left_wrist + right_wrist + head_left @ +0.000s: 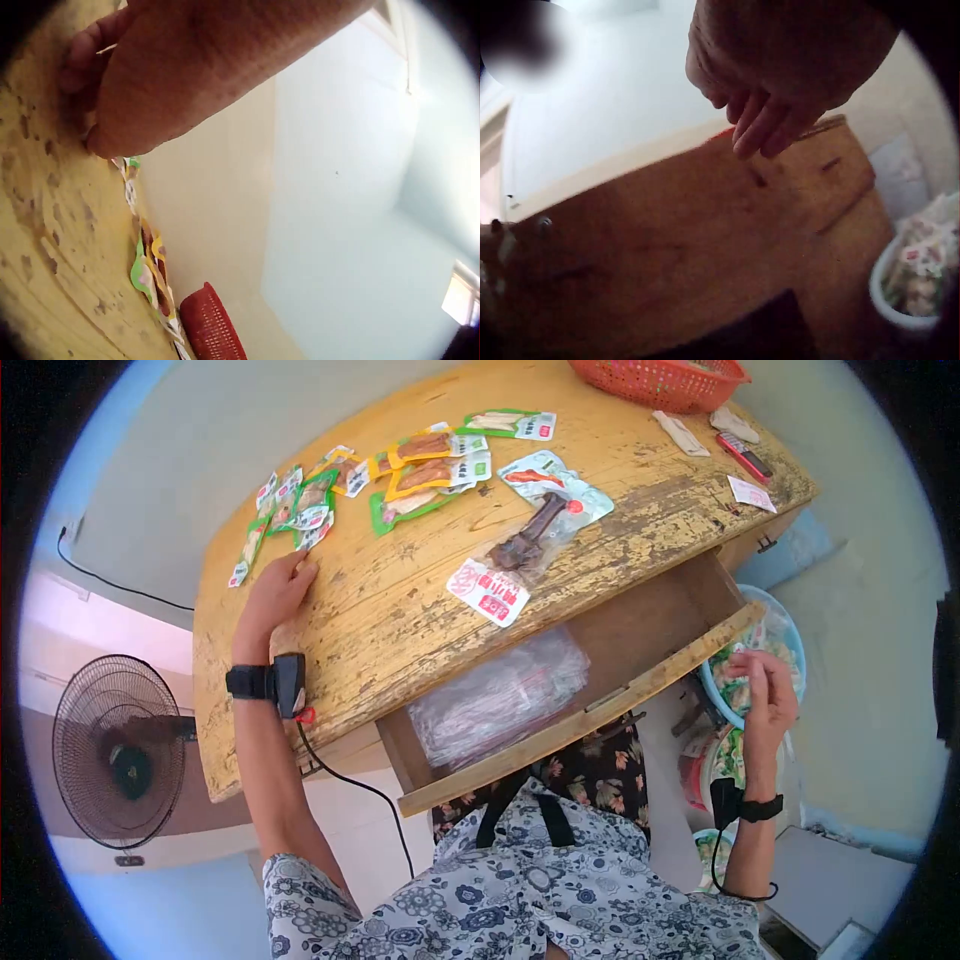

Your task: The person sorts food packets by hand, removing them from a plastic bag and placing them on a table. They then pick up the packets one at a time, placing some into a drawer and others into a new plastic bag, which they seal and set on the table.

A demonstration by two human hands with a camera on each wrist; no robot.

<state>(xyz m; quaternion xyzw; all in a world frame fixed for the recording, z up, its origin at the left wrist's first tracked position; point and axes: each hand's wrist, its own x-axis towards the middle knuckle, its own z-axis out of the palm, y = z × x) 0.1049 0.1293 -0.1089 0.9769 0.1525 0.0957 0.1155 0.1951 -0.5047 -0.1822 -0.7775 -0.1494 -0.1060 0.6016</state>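
On the yellow worn table, the left hand rests with relaxed fingers, its fingertips close to a group of green packets; the left wrist view shows that hand low against the tabletop. Over the blue basin of packets, the right hand hangs with fingers loosely bent and nothing visible in them. In the right wrist view its fingers point down. A clear bag with a dark piece lies mid-table. Clear plastic bags fill the left part of the open drawer.
Yellow and green packets lie along the back of the table. At the far right are a red basket, a red and black object and a small label. A fan stands left; more filled containers are below the basin.
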